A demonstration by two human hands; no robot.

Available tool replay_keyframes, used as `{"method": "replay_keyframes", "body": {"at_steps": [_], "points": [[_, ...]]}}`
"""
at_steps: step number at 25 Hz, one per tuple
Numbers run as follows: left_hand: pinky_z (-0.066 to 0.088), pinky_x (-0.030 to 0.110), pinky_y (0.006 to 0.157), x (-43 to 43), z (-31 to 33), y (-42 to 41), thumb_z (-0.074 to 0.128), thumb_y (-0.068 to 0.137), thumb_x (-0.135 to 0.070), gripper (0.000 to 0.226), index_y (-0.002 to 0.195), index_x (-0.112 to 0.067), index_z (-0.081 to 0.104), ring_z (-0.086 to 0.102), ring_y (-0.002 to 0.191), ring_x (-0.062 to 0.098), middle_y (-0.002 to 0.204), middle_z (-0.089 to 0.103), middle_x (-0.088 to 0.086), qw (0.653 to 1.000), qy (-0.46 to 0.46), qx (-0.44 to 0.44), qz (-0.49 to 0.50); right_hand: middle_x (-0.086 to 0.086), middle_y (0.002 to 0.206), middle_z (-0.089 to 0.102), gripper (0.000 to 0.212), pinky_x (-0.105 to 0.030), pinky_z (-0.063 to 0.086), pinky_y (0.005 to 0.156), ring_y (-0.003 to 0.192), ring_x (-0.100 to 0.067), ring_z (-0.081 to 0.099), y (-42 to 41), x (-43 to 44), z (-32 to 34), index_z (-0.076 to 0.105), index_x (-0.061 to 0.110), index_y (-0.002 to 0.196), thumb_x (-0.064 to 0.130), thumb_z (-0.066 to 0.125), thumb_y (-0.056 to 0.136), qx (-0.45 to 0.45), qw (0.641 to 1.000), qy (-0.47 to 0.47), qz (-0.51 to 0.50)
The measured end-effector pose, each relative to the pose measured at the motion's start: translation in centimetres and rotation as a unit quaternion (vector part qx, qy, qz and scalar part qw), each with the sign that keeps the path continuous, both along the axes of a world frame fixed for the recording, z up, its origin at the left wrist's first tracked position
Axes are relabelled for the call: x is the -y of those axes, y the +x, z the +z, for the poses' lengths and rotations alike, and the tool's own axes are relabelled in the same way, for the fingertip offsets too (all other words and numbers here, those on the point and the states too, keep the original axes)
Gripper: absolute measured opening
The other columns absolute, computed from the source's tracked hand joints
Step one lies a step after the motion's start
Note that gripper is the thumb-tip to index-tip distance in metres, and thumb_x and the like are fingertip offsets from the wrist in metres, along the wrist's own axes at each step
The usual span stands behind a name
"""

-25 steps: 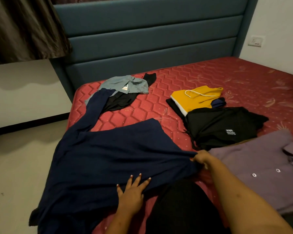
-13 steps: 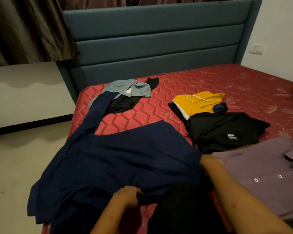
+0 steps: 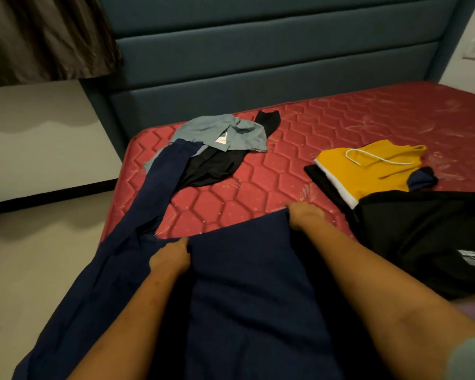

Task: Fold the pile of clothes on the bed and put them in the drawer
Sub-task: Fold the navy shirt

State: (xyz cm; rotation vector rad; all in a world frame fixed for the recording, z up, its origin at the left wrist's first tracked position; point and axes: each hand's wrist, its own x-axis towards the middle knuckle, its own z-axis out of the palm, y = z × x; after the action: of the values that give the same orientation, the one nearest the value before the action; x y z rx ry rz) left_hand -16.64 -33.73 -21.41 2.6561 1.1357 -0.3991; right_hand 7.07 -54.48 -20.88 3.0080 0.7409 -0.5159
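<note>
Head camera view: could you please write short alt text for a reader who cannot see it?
The left hand and right hand grip the far edge of a navy garment spread over a red mattress. Beyond it lie a grey-blue shirt, a yellow garment and a black garment, before a teal headboard.

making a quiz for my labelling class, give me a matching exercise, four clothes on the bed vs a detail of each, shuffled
1. navy garment
2. yellow garment
3. grey-blue shirt
4. large black garment

a. lies on a small black garment
b. gripped by left hand and right hand
c. white cord on top
d. bears a white label

Pairs: 1-b, 2-c, 3-a, 4-d
</note>
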Motion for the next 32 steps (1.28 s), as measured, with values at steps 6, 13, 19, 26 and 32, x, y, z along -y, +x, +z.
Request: {"method": "replay_keyframes", "body": {"at_steps": [6,13,19,26,32], "points": [[0.049,0.036,0.082,-7.6,-3.5,2.5,0.056,0.091,-0.046,0.049,0.134,-0.026,0.044,0.061,0.108,0.027,0.124,0.059,0.004,0.998,0.018,-0.058,-0.006,-0.008,0.113,0.059,0.073,-0.03,0.051,0.072,0.094,-0.026,0.065,5.6,-3.1,-2.2,0.047,0.018,0.133,0.027,0.084,0.07,-0.07,0.99,-0.082,0.094],[0.045,0.04,0.087,-6.2,-2.8,5.1,0.055,0.094,-0.027,0.032,0.116,-0.004,0.056,0.058,0.108,0.041,0.116,0.062,0.025,0.974,-0.017,0.202,0.096,-0.011,0.087,0.068,0.028,-0.032,0.054,0.068,0.077,-0.024,0.067,7.4,-1.7,-0.3,0.067,0.002,0.112,0.014,0.064,0.087,-0.028,0.996,0.02,-0.081],[0.008,0.056,0.114,-0.7,-2.8,9.5,0.058,0.09,-0.046,0.09,0.153,-0.029,-0.004,0.004,0.147,0.037,0.161,-0.001,0.009,0.982,-0.101,0.162,-0.015,-0.014,0.156,0.014,0.068,-0.056,0.024,0.112,0.139,-0.049,0.02,7.5,-1.9,-1.6,0.018,0.02,0.151,0.004,0.048,0.092,0.142,0.959,0.198,-0.144],[-0.005,0.053,0.116,7.6,-8.9,10.3,0.011,0.093,-0.063,0.063,0.151,-0.041,0.004,-0.005,0.149,0.02,0.162,0.002,-0.003,0.984,0.052,0.149,-0.083,0.006,0.162,0.005,0.06,-0.051,0.0,0.117,0.149,-0.021,0.0,-4.2,-3.3,-8.9,0.004,0.038,0.152,0.055,0.024,0.099,0.1,0.984,0.128,0.068],[0.0,0.05,0.118,6.1,-8.4,4.2,0.002,0.082,-0.074,0.077,0.152,-0.04,0.01,-0.002,0.149,0.018,0.162,0.006,-0.005,0.987,0.06,0.134,-0.07,0.011,0.161,0.008,0.057,-0.051,0.002,0.118,0.149,-0.018,0.004,-0.4,2.8,-8.4,0.007,0.042,0.151,0.059,0.016,0.098,0.083,0.994,0.076,-0.015]]}}
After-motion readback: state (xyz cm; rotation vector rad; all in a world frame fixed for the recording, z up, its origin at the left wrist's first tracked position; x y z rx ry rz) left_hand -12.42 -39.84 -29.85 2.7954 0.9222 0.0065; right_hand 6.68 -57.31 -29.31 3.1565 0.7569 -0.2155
